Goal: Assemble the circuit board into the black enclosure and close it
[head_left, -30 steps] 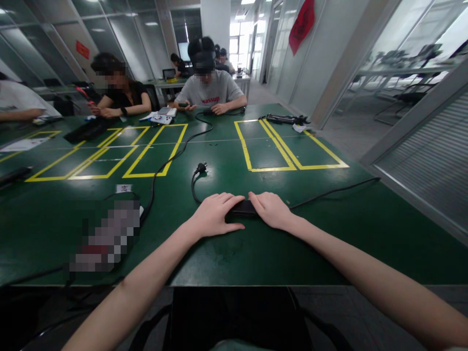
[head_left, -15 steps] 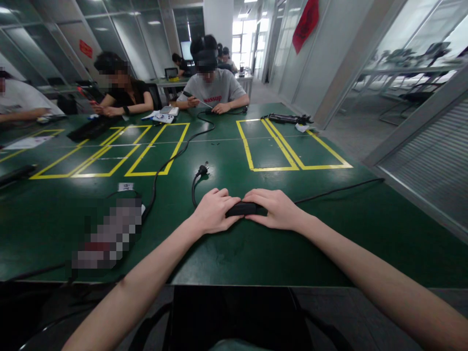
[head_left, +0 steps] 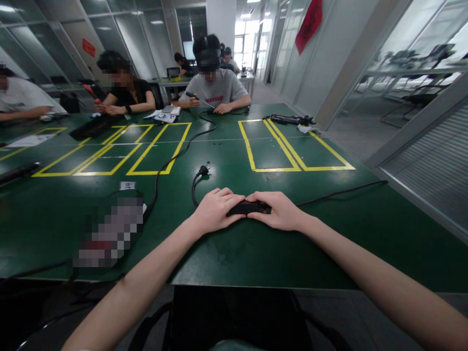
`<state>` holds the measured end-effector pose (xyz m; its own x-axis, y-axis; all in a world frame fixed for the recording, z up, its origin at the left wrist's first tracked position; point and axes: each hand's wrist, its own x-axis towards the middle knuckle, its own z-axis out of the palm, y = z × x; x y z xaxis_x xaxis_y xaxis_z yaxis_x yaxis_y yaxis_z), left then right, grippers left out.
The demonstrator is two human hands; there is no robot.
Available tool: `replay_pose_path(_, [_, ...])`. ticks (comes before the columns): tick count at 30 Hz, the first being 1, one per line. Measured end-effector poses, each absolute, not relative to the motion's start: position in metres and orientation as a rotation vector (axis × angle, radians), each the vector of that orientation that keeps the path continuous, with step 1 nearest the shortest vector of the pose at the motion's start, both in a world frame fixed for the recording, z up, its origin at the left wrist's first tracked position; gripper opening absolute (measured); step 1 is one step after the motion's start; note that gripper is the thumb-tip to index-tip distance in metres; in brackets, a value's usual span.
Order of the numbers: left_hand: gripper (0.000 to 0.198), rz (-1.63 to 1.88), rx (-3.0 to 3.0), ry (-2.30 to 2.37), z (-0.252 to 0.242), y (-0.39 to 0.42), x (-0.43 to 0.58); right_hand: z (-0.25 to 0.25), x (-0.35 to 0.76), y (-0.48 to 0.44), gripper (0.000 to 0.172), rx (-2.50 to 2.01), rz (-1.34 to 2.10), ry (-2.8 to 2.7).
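Note:
A black power adapter [head_left: 244, 208] lies low over the green table [head_left: 219, 253], between my two hands. My left hand [head_left: 216, 210] is wrapped around its left part, palm down, with the thumb along the near side. My right hand [head_left: 280, 209] pinches the right end, fingers at the far side and thumb at the near side. In the gap inside that hand, a small dark end piece shows, too small to make out. A black cord with a plug [head_left: 203, 170] curves out beyond my left hand. Another thin black cable [head_left: 343, 193] runs right from behind my right hand.
A blurred-out power strip-like object [head_left: 109, 234] with cords lies at the left. A long cable [head_left: 188, 146] crosses the table. Yellow tape outlines [head_left: 278, 169] mark the surface. A black folded tripod [head_left: 290, 119] lies at the far right. A person opposite [head_left: 221, 90] handles a screwdriver.
My right hand has shifted slightly right and opened a small gap, showing more of the adapter's right end. The left hand keeps its hold. The view has moved slightly.

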<state>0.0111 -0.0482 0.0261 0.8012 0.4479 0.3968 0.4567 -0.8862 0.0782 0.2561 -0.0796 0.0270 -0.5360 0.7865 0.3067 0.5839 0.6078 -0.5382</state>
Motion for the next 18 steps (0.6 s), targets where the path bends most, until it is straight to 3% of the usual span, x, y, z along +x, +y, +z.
replay_pose_path(4, [0.041, -0.684, -2.927, -0.754, 0.026, -0.048, 0.009, 0.031, 0.258, -0.08, 0.024, -1.099, 0.691, -2.224])
replay_pose_path(10, [0.038, -0.62, -2.986, -0.607, 0.024, -0.052, 0.014, 0.036, 0.263, -0.079, 0.041, -1.091, 1.469, -1.945])
replay_pose_path(18, [0.056, -0.896, -2.88, -0.677, 0.028, -0.05, 0.014, 0.035, 0.272, -0.065, 0.046, -1.165, 1.447, -1.516])
